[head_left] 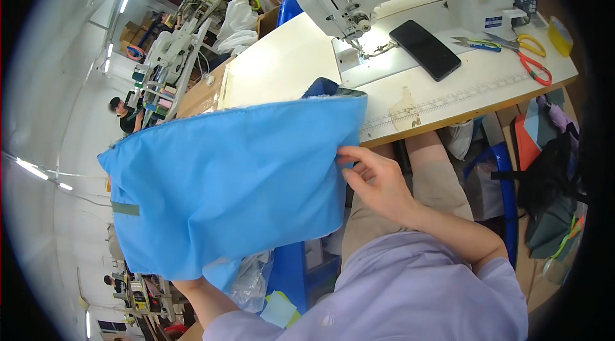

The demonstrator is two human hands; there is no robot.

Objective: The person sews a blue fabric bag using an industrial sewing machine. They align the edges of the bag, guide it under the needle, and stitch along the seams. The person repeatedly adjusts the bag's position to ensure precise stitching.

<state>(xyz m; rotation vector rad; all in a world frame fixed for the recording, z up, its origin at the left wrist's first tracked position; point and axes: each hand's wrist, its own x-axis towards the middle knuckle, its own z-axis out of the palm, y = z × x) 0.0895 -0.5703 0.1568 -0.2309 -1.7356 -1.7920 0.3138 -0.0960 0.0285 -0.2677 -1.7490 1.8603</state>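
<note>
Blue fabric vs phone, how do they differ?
The blue fabric is large and creased; the phone is smaller, black and smooth. The fabric has the right hand at its edge; the phone lies untouched on the white table. Both are mostly one colour.

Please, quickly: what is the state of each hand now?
Left hand: hidden by the blue cloth; its grip cannot be told.
Right hand: fingers bent at the cloth's right edge; whether they pinch it cannot be told.
</note>
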